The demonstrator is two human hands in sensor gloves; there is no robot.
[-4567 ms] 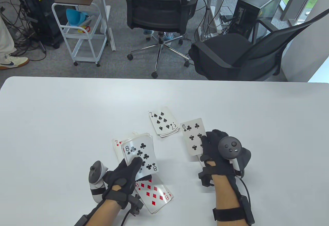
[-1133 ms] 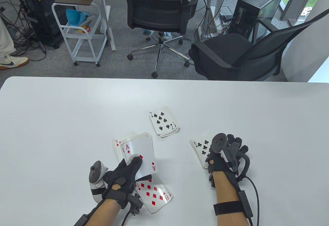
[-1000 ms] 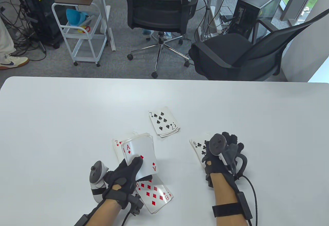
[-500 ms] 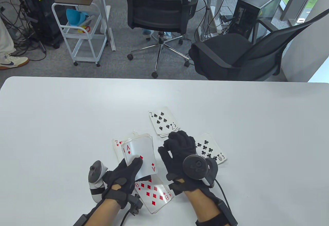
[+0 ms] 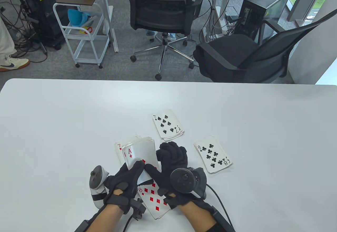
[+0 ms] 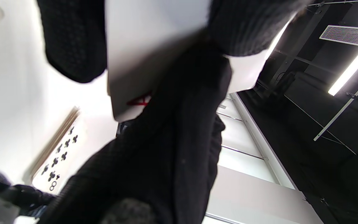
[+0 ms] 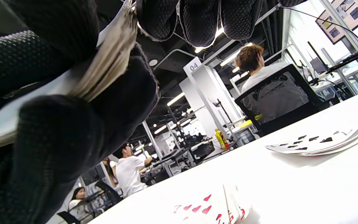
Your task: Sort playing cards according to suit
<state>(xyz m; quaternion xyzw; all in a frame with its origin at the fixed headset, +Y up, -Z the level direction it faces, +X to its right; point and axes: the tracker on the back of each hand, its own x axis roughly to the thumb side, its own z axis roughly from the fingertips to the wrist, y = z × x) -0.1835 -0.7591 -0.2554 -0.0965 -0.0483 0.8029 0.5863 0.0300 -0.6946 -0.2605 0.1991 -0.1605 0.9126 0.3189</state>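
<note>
Ace of diamonds [image 5: 143,153], white card with red pips, sits face-up on top of the unsorted deck [image 5: 139,143], a thick stack of white playing cards held up off the table. Left hand [image 5: 126,179], black sensor glove, curls round the deck's near end, thumb across the ace's face. Right hand [image 5: 171,163], same glove, has its fingers wrapped on the deck's right edge and its thumb at the ace's near corner; looks like a pinch on the top card, but whether it has only one card I cannot tell.

Piles on the white table [image 5: 52,126]: diamonds pile [image 5: 158,199], eight of diamonds on top, lies just under both hands. Hearts pile [image 5: 119,150], seven showing, is mostly hidden behind the deck. Spades pile [image 5: 168,124], seven on top, sits just beyond. Clubs pile [image 5: 213,154], eight on top, lies to the right, apart from the hands.

Step in hand, my read: peel the ace and drop it on diamonds. To do it well, left thumb should ease off so the top card slides free, right thumb should push just that one card sideways before lifting, avoid dragging a second. The target is right below, so a short move toward the body, lay it square on the eight, no fanning the pile.
</note>
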